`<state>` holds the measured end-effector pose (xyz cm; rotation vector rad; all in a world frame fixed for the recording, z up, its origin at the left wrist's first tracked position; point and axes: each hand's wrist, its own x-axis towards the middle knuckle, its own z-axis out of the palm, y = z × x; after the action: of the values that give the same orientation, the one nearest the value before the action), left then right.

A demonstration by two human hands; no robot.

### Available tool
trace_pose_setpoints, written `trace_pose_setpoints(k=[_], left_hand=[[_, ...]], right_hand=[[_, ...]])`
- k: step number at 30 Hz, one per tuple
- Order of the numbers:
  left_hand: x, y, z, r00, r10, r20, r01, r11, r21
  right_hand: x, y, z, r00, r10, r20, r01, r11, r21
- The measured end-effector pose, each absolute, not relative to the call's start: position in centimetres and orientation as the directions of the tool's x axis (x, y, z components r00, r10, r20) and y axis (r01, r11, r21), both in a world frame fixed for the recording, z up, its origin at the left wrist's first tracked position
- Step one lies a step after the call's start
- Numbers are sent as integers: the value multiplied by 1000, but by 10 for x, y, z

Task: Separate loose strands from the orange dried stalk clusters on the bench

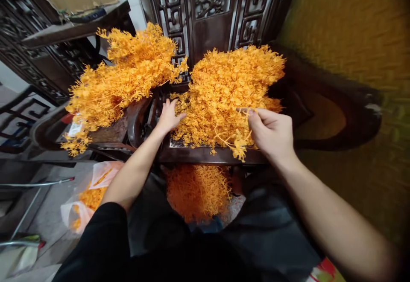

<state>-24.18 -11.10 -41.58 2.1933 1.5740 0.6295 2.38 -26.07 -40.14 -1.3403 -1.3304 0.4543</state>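
A big heap of orange plastic sprigs (pixel 233 77) is piled on a dark wooden seat (pixel 211 157). My right hand (pixel 273 130) is closed in a pinch at the front right of the heap, holding the stem of an orange plastic sprig (pixel 238 144). That sprig's branched tips hang over the front of the pile. At the heap's left edge, my left hand (pixel 170 117) is open with thumb and fingers apart. Its thumb is close to the loose orange pieces; whether it touches them I cannot tell.
A second orange heap (pixel 128 77) covers the seat on the left. Below, between my legs, is a container of orange pieces (pixel 198 192). A plastic bag (pixel 96 188) with more of them sits on the floor at left. Carved wooden chair backs (pixel 213 26) stand behind.
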Motion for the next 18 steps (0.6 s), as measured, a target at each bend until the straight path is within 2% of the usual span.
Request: trace_pose_setpoints(k=[3,5,8,12,15,18], left_hand=[[-232,-159,-392,479,782,398,601,-623,500],[-225,-199,-379,630,614,475,451,-788,419],[-219,-240,-375,761,504,409,438,-863,250],[-228,-250,-390,765,494,412,500,-860,102],[-243,-251,-392,730,518,446,513,-846,144],[-260,-253,-383,650,589,481,485,-808,334]], right_hand=[[19,-257,-401,286,851,439,473,273,-838],[12,-254,-400,277,852,444,496,269,-826],[-3,-250,-400,259,857,446,513,269,-815],[-28,-244,-404,226,858,461,538,284,-793],[-40,-238,-406,229,836,499,549,313,-775],[-31,-225,-406,268,812,518,534,322,-781]])
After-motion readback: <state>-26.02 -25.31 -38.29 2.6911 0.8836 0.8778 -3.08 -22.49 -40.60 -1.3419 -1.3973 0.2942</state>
